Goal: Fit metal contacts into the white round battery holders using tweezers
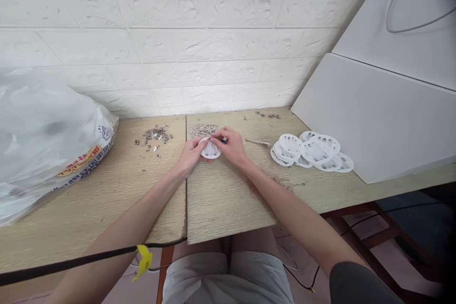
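At your left: printed plastic bag (53, 137) | facing you: white brick-patterned wall (167, 47) | at your right: white panel (370, 118) | below you: black cord (71, 263), yellow tag (144, 261)

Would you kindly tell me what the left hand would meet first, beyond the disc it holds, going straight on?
Probably the right hand, just across the white disc from the left hand, though depth is unclear.

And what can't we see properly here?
Head view: part of the small blue thing, covered by the right hand.
Head view: the rest of the plastic bag, cut off by the left edge.
Head view: exact shapes of the metal bits, too small.
Head view: parts of lower white discs, hidden by upper ones.
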Demonstrator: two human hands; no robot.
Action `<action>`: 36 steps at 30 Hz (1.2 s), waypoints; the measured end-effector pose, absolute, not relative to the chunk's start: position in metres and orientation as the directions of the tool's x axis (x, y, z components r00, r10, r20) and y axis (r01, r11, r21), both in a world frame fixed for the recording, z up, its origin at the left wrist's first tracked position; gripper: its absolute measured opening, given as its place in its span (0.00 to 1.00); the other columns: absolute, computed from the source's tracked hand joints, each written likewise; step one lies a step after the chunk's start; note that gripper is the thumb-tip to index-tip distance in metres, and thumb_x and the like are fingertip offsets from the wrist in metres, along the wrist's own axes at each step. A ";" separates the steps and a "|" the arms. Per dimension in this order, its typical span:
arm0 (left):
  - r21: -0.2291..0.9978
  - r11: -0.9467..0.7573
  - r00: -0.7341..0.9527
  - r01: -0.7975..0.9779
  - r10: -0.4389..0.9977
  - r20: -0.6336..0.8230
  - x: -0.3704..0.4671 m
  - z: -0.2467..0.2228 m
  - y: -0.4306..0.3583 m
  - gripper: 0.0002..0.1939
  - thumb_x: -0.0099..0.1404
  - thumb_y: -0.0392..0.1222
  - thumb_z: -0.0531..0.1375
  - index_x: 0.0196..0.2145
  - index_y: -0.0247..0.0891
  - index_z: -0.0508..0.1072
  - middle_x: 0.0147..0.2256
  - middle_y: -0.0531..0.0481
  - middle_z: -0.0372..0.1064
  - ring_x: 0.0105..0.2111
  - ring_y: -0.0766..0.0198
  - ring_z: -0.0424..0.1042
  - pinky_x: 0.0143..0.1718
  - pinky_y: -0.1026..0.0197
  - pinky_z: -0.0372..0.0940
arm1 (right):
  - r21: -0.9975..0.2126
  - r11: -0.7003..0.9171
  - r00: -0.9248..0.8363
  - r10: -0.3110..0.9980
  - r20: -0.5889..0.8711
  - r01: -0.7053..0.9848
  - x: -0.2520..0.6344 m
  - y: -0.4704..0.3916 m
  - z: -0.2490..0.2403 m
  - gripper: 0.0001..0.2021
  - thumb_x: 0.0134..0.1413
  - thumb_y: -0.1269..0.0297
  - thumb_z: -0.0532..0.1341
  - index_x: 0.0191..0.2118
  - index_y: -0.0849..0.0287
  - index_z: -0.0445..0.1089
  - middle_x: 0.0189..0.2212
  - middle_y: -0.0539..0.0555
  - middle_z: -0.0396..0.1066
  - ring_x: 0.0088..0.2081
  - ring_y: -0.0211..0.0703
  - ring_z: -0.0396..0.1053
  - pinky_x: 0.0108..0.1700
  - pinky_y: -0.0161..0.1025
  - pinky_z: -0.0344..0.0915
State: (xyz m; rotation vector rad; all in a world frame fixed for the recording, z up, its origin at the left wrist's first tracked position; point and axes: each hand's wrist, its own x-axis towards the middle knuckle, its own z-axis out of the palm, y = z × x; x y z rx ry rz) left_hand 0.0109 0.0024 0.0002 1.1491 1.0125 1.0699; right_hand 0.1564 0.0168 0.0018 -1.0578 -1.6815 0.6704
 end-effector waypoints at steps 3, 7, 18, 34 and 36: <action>0.984 0.101 0.165 -0.146 0.983 -0.076 0.012 -0.001 0.004 0.13 0.57 0.46 0.59 0.35 0.34 0.74 0.27 0.49 0.69 0.27 0.65 0.67 0.25 0.62 0.67 | -0.846 0.431 -0.121 0.902 0.414 0.313 0.157 0.018 0.002 0.05 0.47 0.64 0.62 0.28 0.59 0.73 0.29 0.52 0.67 0.34 0.39 0.65 0.37 0.38 0.61; 0.991 0.069 0.119 -0.115 0.991 -0.055 0.012 -0.002 0.005 0.13 0.55 0.47 0.61 0.32 0.33 0.74 0.26 0.51 0.69 0.24 0.69 0.65 0.26 0.66 0.62 | -0.928 0.314 -0.165 0.944 0.284 0.199 0.157 0.019 0.001 0.06 0.44 0.63 0.63 0.28 0.60 0.71 0.29 0.52 0.69 0.34 0.39 0.66 0.38 0.38 0.61; 0.999 -0.027 0.137 0.045 0.990 0.020 0.010 -0.001 0.001 0.15 0.54 0.48 0.61 0.32 0.33 0.76 0.26 0.50 0.72 0.25 0.67 0.67 0.27 0.66 0.60 | -0.993 -0.003 -0.205 0.979 0.022 -0.118 0.152 0.017 0.002 0.15 0.32 0.63 0.67 0.30 0.60 0.66 0.27 0.46 0.63 0.25 0.31 0.58 0.29 0.33 0.59; 0.997 0.049 0.097 0.065 0.994 -0.056 0.009 0.007 -0.003 0.13 0.50 0.44 0.63 0.31 0.31 0.76 0.25 0.49 0.72 0.24 0.66 0.67 0.26 0.65 0.61 | -0.992 0.018 -0.245 0.968 0.048 -0.122 0.152 0.015 0.004 0.14 0.34 0.63 0.65 0.30 0.60 0.64 0.27 0.46 0.63 0.27 0.32 0.58 0.27 0.32 0.56; 0.997 0.047 0.092 0.062 0.994 -0.052 0.009 0.006 -0.002 0.13 0.50 0.44 0.63 0.31 0.32 0.76 0.25 0.49 0.72 0.23 0.67 0.67 0.26 0.65 0.61 | -0.994 0.017 -0.243 0.969 0.043 -0.111 0.152 0.015 0.003 0.13 0.34 0.63 0.65 0.30 0.60 0.65 0.27 0.46 0.63 0.26 0.31 0.58 0.27 0.32 0.56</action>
